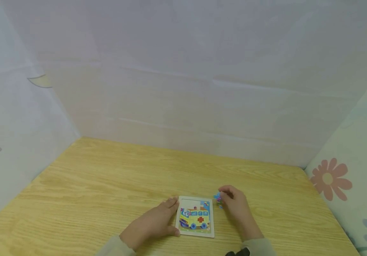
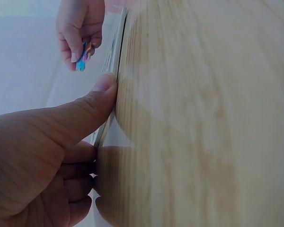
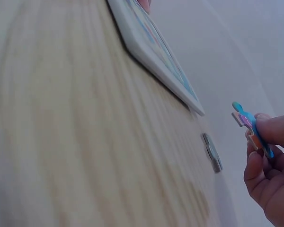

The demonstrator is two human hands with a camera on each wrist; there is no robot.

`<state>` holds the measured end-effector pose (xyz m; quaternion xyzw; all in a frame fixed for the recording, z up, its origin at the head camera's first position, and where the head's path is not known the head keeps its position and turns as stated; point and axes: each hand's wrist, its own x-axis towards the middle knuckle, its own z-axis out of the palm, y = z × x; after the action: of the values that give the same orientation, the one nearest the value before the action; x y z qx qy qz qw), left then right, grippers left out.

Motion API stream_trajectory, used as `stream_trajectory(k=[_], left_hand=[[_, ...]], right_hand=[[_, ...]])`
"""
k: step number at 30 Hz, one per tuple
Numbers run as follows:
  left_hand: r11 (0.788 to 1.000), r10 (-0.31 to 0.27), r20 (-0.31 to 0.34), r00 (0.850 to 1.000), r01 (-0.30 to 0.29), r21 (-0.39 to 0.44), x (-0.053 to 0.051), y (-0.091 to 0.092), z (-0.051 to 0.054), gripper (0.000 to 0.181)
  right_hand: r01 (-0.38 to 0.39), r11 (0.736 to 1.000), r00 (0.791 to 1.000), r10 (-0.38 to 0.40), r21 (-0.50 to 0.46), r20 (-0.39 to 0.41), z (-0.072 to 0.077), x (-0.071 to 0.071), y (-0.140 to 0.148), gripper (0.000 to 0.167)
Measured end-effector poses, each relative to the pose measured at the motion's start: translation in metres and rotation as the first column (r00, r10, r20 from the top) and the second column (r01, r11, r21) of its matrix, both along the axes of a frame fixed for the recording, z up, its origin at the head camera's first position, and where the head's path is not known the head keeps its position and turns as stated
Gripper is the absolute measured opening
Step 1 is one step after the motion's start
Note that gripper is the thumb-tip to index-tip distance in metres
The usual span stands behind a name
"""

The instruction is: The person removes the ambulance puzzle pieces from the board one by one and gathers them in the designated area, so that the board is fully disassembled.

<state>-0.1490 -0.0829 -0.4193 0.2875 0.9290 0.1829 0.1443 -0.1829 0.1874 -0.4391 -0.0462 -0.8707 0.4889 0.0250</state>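
Observation:
A square puzzle board (image 1: 212,224) with a pale frame and a yellow ambulance picture lies flat on the table; a pale unfilled area shows at its upper left. Along its left edge rests my left hand (image 1: 156,221), fingers extended at the upper part and thumb near the lower corner. The left wrist view shows that thumb (image 2: 104,85) against the frame's edge. Right of the board, my right hand (image 1: 238,209) pinches a blue, purple and orange puzzle piece (image 3: 247,121) between thumb and fingers, raised above the table. Another piece (image 3: 212,152) lies beside the board.
The wooden table (image 1: 122,170) extends around the board. Pale cloth (image 1: 183,89) stands behind it and at both sides, printed with a star, a moon and flowers. A small black object (image 1: 239,252) shows at the bottom edge, by the right sleeve.

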Motion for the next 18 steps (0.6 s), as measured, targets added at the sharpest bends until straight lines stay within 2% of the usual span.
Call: stream_trajectory(k=[8, 18], left_hand=[[1.000, -0.001, -0.005, 1.000, 0.001, -0.001, -0.001, -0.001, -0.002, 0.089], [1.000, -0.005, -0.008, 1.000, 0.005, 0.006, -0.001, -0.001, -0.002, 0.089]], right_hand=[[0.013, 1.000, 1.000, -0.014, 0.020, 0.009, -0.002, 0.002, 0.019, 0.017], [0.002, 0.994, 1.000, -0.004, 0.108, 0.022, -0.001, 0.002, 0.035, 0.015]])
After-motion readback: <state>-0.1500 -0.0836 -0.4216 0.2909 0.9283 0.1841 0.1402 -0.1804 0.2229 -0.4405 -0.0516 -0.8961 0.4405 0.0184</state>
